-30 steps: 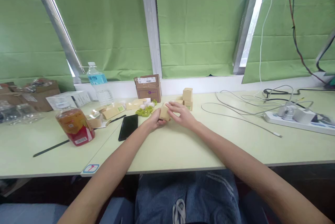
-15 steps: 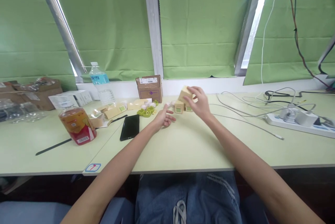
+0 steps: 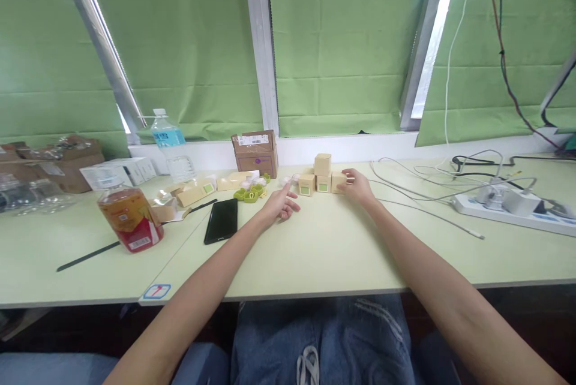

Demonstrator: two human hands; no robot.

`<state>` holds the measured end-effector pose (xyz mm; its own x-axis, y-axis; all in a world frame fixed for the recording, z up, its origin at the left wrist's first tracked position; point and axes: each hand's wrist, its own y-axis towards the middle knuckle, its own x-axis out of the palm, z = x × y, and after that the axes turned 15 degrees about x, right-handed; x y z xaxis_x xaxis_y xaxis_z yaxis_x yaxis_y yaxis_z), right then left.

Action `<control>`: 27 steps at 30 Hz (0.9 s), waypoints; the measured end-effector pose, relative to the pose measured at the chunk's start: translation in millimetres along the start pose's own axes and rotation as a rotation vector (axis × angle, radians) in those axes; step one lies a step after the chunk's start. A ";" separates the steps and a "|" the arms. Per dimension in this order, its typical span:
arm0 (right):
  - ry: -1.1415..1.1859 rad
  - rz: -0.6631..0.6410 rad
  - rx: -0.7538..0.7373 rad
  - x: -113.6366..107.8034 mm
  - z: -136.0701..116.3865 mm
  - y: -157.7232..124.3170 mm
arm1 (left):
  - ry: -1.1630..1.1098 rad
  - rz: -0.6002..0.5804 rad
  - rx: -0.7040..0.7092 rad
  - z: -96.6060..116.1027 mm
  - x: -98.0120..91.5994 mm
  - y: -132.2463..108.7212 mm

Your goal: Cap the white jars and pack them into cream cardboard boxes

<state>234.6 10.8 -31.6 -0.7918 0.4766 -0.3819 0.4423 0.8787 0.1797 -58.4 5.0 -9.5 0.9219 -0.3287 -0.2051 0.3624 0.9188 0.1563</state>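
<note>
Several small cream cardboard boxes with green-framed labels stand in a short row at the middle of the table. One unlabelled-faced box (image 3: 323,164) sits on top, above the middle box (image 3: 323,184). The left box (image 3: 306,185) stands beside it. At the row's right end, my right hand (image 3: 357,187) has its thumb and fingers closed on another small box (image 3: 337,182), which rests on the table. My left hand (image 3: 279,204) lies on the table left of the row, fingers apart and holding nothing. Small pale pinkish items (image 3: 288,180) show behind it, partly hidden.
Left of my left hand lie green plastic pieces (image 3: 249,194) and a black phone (image 3: 221,220). Farther left stand a bottle of red-orange drink (image 3: 130,217) and a water bottle (image 3: 173,145). A brown carton (image 3: 256,156) is behind. Cables and a power strip (image 3: 517,208) lie right.
A small box that my right hand held raised now stands on top of the row. My right hand has moved down and right to the end box. My left hand stays put.
</note>
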 end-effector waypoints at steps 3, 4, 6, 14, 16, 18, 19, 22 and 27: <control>-0.070 0.064 -0.074 6.1 4.8 -3.8 | 0.257 -0.003 0.249 -6.1 2.7 -1.0; -0.102 0.126 -0.082 6.3 4.3 -4.4 | 0.379 0.000 0.389 -7.7 4.4 -1.6; -0.161 0.217 -0.060 5.0 0.5 -5.1 | 0.623 0.021 0.655 -10.3 8.9 -2.4; -0.262 0.052 -0.033 10.2 -14.9 -13.5 | 1.021 -0.130 0.790 -21.3 31.0 23.6; -0.292 0.050 -0.085 13.7 -13.0 -13.8 | 1.039 -0.168 0.759 -21.9 36.7 37.2; -0.315 0.048 -0.133 16.4 -10.2 -12.9 | 1.030 -0.185 0.725 -22.0 42.7 49.3; -0.322 0.047 -0.150 17.4 -8.9 -12.2 | 1.009 -0.189 0.708 -22.2 45.3 53.9; -0.353 0.012 -0.154 20.3 -6.8 -10.2 | 0.927 -0.204 0.666 -23.5 49.3 59.3; -0.412 -0.064 -0.194 26.9 -10.2 -14.0 | 1.016 -0.115 0.657 -16.3 35.2 49.0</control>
<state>202.8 11.6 -35.1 -0.5641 0.4056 -0.7192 0.2799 0.9134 0.2955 -10.4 42.1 -24.9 0.4592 0.1904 -0.8677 0.7073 0.5126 0.4868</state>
